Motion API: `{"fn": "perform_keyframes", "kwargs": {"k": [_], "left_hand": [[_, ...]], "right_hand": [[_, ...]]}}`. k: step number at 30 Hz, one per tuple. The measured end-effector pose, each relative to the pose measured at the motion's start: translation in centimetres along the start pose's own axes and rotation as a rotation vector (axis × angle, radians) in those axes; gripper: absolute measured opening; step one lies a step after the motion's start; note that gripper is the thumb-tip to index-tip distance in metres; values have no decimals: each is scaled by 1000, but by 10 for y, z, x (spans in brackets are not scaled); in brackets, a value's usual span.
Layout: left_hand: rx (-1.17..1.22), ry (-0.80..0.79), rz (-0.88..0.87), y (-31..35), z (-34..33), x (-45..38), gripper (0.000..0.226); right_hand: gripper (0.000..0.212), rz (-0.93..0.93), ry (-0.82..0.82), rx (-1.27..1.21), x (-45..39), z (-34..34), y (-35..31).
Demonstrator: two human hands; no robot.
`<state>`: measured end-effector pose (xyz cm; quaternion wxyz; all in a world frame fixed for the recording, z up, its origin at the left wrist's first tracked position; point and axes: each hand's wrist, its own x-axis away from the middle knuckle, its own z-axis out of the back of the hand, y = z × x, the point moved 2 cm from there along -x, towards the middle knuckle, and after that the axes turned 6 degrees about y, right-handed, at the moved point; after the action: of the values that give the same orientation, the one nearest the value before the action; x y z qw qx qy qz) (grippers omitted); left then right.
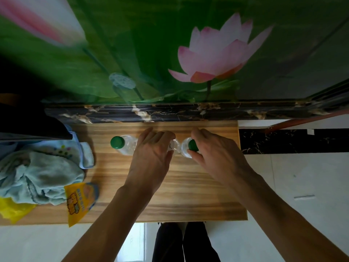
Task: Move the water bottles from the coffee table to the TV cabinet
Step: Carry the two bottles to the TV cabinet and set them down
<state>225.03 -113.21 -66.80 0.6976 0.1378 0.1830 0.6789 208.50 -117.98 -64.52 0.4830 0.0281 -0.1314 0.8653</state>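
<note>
Three clear water bottles stand in a row near the back of the wooden TV cabinet top [188, 186]. The left bottle [122, 146] stands free and shows its green cap. My left hand [151, 156] is curled over the top of the middle bottle [174, 146], hiding its cap; only a bit of label and clear plastic shows. My right hand [217, 156] holds the right bottle [186, 148], with thumb and fingers around its neck just below the green cap. The middle and right bottles touch or nearly touch.
A light blue towel [37, 173], a yellow snack packet [79, 201] and a yellow bag [11, 208] lie on the cabinet's left part. A dark object [28, 120] looms at far left. A dark marble ledge [170, 112] and lotus mural back the cabinet. White floor tiles lie to the right.
</note>
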Motion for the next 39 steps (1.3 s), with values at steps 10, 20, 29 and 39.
{"fn": "perform_keyframes", "kwargs": {"k": [10, 20, 29, 39], "left_hand": [[-22, -47, 38, -4, -1, -6, 46], [-65, 10, 5, -1, 25, 3, 70], [40, 142, 18, 58, 140, 43, 70], [-25, 420, 107, 146, 322, 114, 78]], "right_hand": [[33, -119, -15, -67, -4, -3, -4], [71, -226, -32, -22, 14, 22, -4], [79, -129, 128, -104, 69, 146, -29], [77, 38, 394, -98, 134, 329, -89]]}}
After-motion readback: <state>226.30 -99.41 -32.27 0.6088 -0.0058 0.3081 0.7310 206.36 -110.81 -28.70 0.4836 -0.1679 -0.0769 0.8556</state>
